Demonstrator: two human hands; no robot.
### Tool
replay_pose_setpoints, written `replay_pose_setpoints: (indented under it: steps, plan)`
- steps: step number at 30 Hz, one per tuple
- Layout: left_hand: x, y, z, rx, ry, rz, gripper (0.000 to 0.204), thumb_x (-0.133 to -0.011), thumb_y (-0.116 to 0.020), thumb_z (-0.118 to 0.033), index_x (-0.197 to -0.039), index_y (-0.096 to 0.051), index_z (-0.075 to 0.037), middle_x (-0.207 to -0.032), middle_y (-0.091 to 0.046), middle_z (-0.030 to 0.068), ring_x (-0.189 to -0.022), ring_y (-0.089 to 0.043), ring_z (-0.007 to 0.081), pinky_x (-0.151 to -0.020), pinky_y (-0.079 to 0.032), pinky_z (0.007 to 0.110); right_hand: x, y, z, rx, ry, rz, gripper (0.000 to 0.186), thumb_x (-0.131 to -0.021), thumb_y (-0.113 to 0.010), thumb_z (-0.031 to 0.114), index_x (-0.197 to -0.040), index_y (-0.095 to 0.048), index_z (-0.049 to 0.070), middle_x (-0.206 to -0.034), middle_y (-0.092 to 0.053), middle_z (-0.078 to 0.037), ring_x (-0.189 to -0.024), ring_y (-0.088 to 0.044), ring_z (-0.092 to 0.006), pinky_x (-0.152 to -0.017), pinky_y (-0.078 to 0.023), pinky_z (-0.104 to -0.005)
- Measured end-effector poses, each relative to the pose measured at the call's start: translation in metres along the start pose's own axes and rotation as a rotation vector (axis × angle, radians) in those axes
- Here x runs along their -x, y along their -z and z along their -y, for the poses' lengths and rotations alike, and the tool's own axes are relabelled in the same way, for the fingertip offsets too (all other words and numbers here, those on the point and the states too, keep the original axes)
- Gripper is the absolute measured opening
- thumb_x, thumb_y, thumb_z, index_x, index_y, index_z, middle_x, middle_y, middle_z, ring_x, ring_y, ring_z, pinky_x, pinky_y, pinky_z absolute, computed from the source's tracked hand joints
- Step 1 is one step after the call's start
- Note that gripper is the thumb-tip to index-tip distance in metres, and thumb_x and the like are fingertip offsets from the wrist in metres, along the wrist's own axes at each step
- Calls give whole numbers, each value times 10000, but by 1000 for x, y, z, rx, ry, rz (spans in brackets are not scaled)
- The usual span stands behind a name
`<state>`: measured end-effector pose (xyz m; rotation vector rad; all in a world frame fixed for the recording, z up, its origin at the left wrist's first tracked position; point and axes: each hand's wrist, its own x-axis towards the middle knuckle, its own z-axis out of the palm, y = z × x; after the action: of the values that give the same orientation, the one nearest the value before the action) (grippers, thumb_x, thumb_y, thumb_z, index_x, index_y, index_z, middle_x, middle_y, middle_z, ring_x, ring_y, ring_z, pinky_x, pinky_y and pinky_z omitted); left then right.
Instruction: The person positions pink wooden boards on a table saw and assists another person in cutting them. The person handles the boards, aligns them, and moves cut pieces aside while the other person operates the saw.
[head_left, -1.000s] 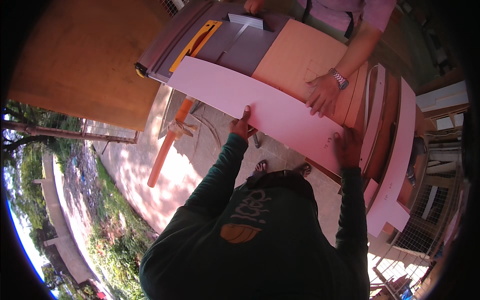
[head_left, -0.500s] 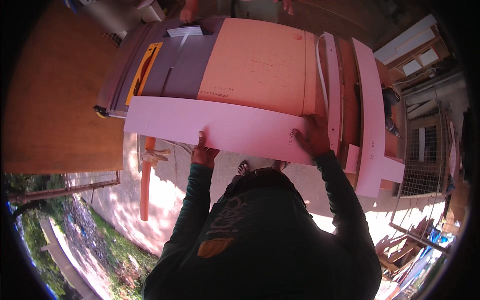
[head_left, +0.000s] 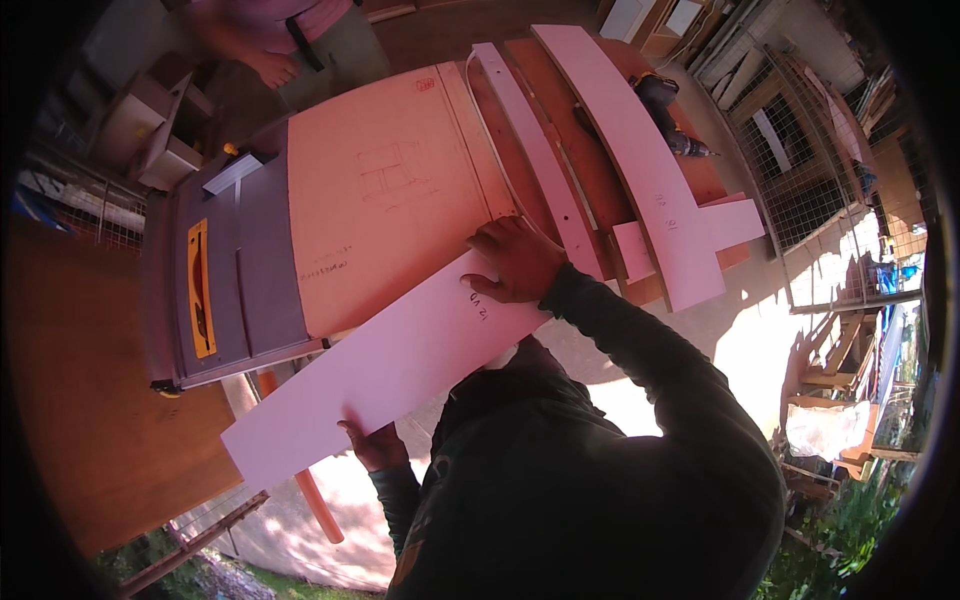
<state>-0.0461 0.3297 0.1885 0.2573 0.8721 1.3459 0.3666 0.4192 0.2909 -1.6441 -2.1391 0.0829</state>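
A long, pale pinkish-white board point(head_left: 385, 355) slants across in front of me, its left end lower and nearer. My left hand point(head_left: 372, 447) grips its near edge, thumb on top and fingers mostly hidden underneath. At the right end, my right hand point(head_left: 518, 262) lies over the board by its far edge, closed on it beside some handwritten marks. Beyond the board is a table saw with a grey top point(head_left: 262, 270), a yellow insert plate point(head_left: 202, 290) and a mitre gauge point(head_left: 232, 175). A plywood sheet point(head_left: 400, 200) adjoins the saw top near my right hand.
More pale boards, one narrow point(head_left: 530, 150) and one wide point(head_left: 635, 170), lie on the right. Two power drills point(head_left: 690, 145) rest beyond them. A co-worker's hand point(head_left: 275, 70) shows past the saw. An orange pipe point(head_left: 318, 505) juts out below the board. Wire mesh point(head_left: 790, 160) stands at right.
The view has turned, so the bench now sits slanted. The board's left end has swung nearer to me, away from the saw. Both hands keep hold. More of the co-worker shows.
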Motion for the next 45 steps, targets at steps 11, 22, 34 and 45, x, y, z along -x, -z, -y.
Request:
replay_pose_setpoints:
  steps: [11, 22, 34, 45]
  plan:
    - [16, -57, -23, -105, 90, 88, 611, -1081, -519, -534, -1555, -477, -151, -1505, -561, 86, -1391, -544, 267, -1133, -485, 484, 12, 71, 8, 126, -157, -62, 504, -916, -725, 482, -1114, -681, 21, -1034, -635, -156, -1039, -600, -355, -996, -424, -522]
    - [38, -151, 15, -133, 387, 336, 479, -1007, -729, -314, -1414, -573, -117, -1325, -689, 106, -1194, -706, 293, -963, -635, 513, 147, 153, -26, 214, -520, -64, 443, -1011, -624, 458, -934, -655, 23, -863, -662, -189, -861, -628, -390, -847, -459, -510]
    - [55, -283, 141, -175, 464, 636, 354, -1018, -722, -251, -1331, -602, -138, -1208, -708, 83, -1128, -716, 243, -802, -648, 426, 320, 233, -62, 339, -878, -216, 459, -993, -623, 456, -911, -680, 8, -877, -674, -180, -852, -629, -385, -845, -432, -506]
    - [26, -427, 283, -484, 521, 714, 411, -1003, -729, -412, -1261, -664, -98, -1132, -744, 40, -954, -724, 156, -772, -579, 325, 419, 274, -55, -122, -1135, -181, 648, -1020, -598, 556, -818, -591, -60, -656, -609, -262, -599, -632, -435, -589, -489, -483]
